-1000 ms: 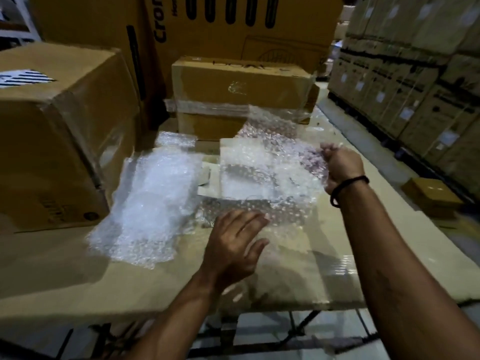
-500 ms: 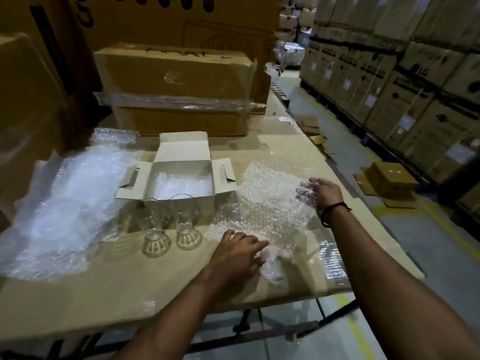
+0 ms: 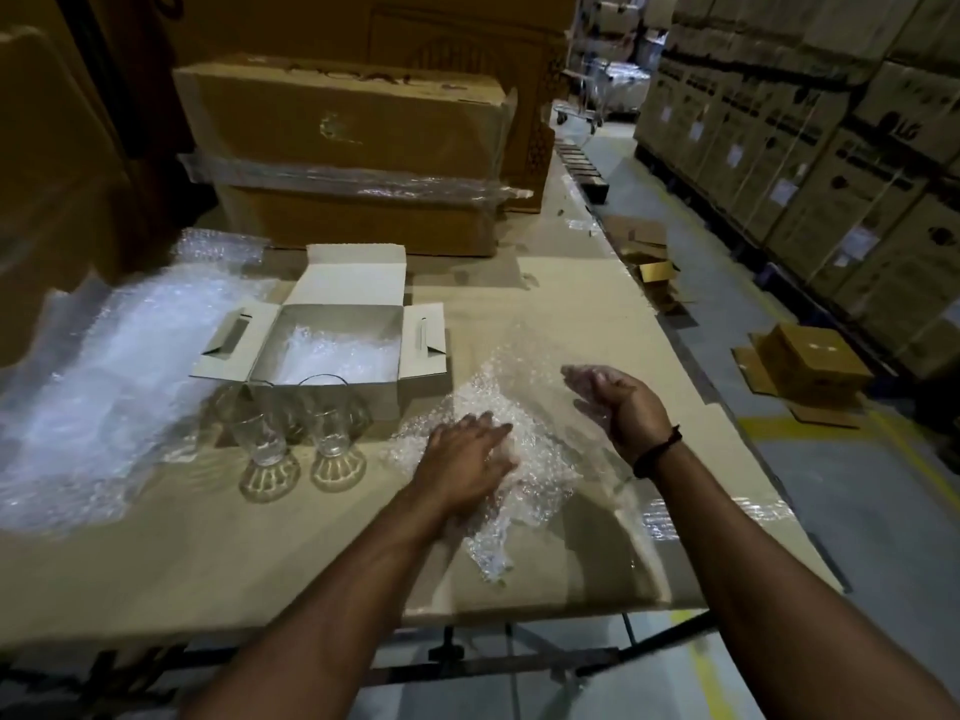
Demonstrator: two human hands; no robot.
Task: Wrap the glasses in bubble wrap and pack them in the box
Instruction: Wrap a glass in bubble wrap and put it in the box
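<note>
Two clear footed glasses (image 3: 262,444) (image 3: 332,433) stand upright on the cardboard-covered table (image 3: 260,553), just in front of an open white box (image 3: 332,350) lined with bubble wrap. To their right lies a crumpled bubble wrap sheet (image 3: 524,459). My left hand (image 3: 467,457) presses flat on the sheet with straight fingers. My right hand (image 3: 618,402) hovers over the sheet's right part, blurred, fingers extended and holding nothing.
A large heap of bubble wrap (image 3: 104,376) covers the table's left. Taped brown cartons (image 3: 353,158) stand behind the white box. The table's right edge drops to an aisle with a small carton (image 3: 810,356) and stacked boxes (image 3: 831,148).
The sheet, held up a second ago, now lies on the table. My right hand has let go of its edge and opened. The view has shifted so the glasses and box show.
</note>
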